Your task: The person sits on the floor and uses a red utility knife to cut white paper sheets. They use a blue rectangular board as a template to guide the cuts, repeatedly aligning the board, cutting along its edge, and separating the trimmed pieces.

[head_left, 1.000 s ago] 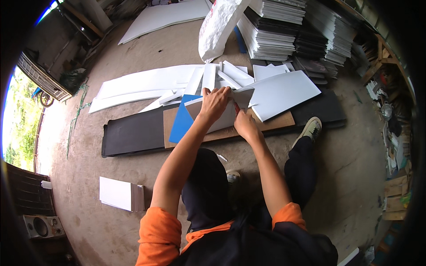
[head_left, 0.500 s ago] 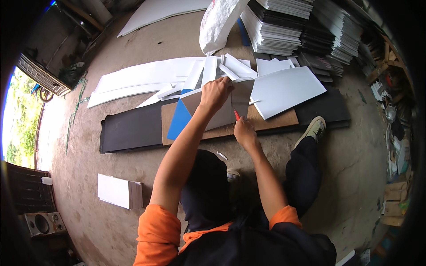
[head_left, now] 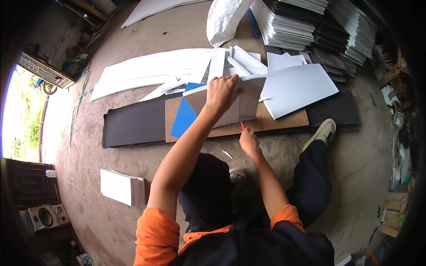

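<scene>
**Left hand pins grey sheet, right hand with red knife at its lower edge**

Concrete floor [head_left: 146, 40] fills the frame, bare at centre left and lower right. Black board [head_left: 133, 124] runs across mid-frame from left to right, with a brown card [head_left: 284, 122] on top and a blue sheet [head_left: 183, 119] on that. White sheets [head_left: 146, 73] fan across upper centre; one large white panel [head_left: 299, 86] lies right of the hands. Stacks [head_left: 306, 22] of sheets sit upper right, a white sack [head_left: 224, 17] upper centre. Small white block [head_left: 119, 187] lower left, well apart from the work.

Grey sheet [head_left: 242, 104] lies at frame centre over the brown card and blue sheet. Left hand [head_left: 222, 93] presses down on its upper-left part, fingers curled over the top edge, together rather than spread. Right hand [head_left: 249, 141] sits just below the sheet's lower edge, fingers closed round a red knife [head_left: 242, 126]; the tip touches or nearly touches the brown card by the sheet's bottom edge, can't tell which. Small white scrap [head_left: 227, 154] on the floor just left of the right hand.

Room: open floor below the board around the right hand; shoe [head_left: 324, 131] and dark trouser leg bound it at right.

Versus earlier: right hand has dropped from the sheet's middle to below its lower edge; left hand stays put on the sheet.
</scene>
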A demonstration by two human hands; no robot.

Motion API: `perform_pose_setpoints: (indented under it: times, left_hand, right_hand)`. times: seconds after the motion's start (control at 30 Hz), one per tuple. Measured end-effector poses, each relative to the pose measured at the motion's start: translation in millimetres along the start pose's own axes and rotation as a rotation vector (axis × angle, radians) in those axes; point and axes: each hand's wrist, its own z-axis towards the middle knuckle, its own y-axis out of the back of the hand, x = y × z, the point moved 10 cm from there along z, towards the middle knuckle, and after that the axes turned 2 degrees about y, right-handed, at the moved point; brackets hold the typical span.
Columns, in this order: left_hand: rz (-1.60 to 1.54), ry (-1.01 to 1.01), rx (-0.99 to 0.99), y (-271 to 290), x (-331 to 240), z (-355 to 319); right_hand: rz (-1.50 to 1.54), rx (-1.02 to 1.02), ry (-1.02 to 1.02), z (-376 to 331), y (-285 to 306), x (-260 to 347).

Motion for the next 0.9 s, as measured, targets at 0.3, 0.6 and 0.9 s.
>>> perform_pose_setpoints:
  times: [0.3, 0.6, 0.9]
  left_hand:
    - [0.026, 0.036, 0.023, 1.0, -3.4, 2.5]
    - [-0.004, 0.05, -0.013, 1.3, 12.5, -0.2]
    - [-0.308, 0.38, -0.263, 66.2, 99.5, -35.3]
  right_hand:
    - [0.071, 0.026, -0.035, 2.2, -43.8, -30.8]
    - [0.065, 0.065, -0.075, -18.8, -55.6, -42.1]
    - [0.033, -0.098, 0.037, -2.6, 30.3, -61.9]
